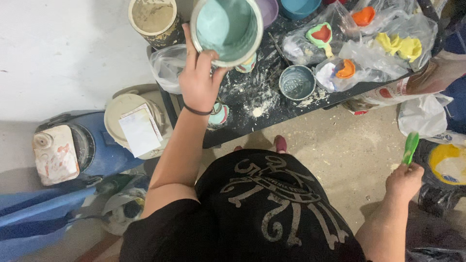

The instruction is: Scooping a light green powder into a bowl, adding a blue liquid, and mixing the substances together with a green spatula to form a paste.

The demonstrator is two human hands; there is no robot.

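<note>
Seen from above, a concrete floor [340,145] runs under a dark table [252,116] dusted with white powder. The left hand [198,80] grips the rim of a teal bucket [226,29], tilted toward the viewer, its inside coated in pale teal paint. Just beside it stands a can [153,19] filled with beige material. A small grey cup [297,82] sits on the table, holding something grey. Clear plastic bags [374,53] hold orange, yellow and green moulded pieces. The right hand [404,182], low at the right, is closed around a green handle [410,148]; its working end cannot be made out. A yellow-rimmed tub [449,162] is cut off at the right edge. At the left stand a blue drum [104,153] and a white-lidded pail [128,109].
</note>
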